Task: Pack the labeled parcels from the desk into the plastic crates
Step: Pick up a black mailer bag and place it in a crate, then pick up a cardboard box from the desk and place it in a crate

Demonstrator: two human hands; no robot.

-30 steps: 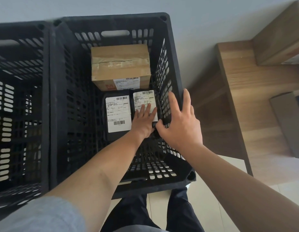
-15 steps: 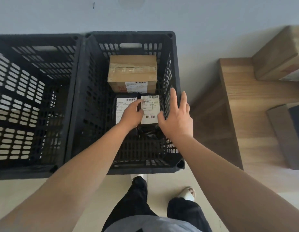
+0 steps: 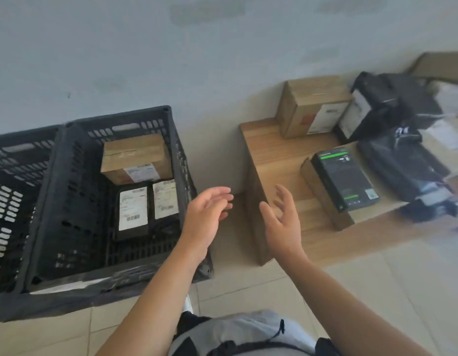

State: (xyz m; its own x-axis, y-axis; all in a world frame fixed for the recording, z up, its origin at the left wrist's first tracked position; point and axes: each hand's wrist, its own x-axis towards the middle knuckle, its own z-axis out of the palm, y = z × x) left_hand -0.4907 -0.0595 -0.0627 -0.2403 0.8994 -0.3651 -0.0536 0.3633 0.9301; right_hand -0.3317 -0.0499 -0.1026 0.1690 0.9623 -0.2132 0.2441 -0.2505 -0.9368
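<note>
Two black plastic crates side by side on the floor against the wall. Right crate (image 3: 181, 160) holds three labeled parcels: a brown cardboard box (image 3: 136, 156) at the far end, label facing up-front, and just in front of it two flat black parcels lying side by side, the larger black parcel (image 3: 132, 210) left and the narrow black parcel (image 3: 165, 199) right, touching or nearly so, both white labels up. Left crate (image 3: 20, 155) only partly in frame, contents can't be told.

Left hand (image 3: 206, 214) in the air just past the right crate's right wall, fingers loose and spread, holding nothing. Right hand (image 3: 281, 219) beside it near the table edge, palm turned inward, fingers spread, also empty.

Wooden table (image 3: 271, 155) to the right carries a taped cardboard box (image 3: 311, 106), a black box with label (image 3: 376, 104), a dark box with green print (image 3: 344, 178) on top of a flat brown box (image 3: 325, 201), and black poly bags (image 3: 407, 163), blurred, maybe two of them
</note>
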